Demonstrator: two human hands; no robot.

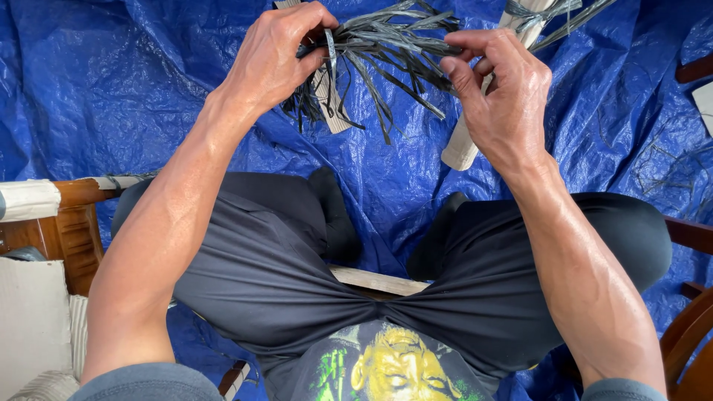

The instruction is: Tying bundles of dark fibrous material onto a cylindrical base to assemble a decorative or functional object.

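Note:
Both my hands hold a loose bundle of thin dark grey strips (386,52) above a blue tarp (111,82). My left hand (275,56) pinches the bundle's left end, its fingers closed around the strips. My right hand (497,93) grips the right end between thumb and fingers. Loose strip ends hang down and fan out between the hands. Under the bundle lie two pale wooden pieces (460,148), partly hidden by the strips and my hands; a further one (520,15) with strips tied around it lies at the top right.
I sit with my legs in dark trousers (267,260) spread on a pale wooden slat (375,281). Brown wooden furniture parts stand at the left (74,223) and right (691,327) edges. Loose dark strips (661,167) lie on the tarp at the right.

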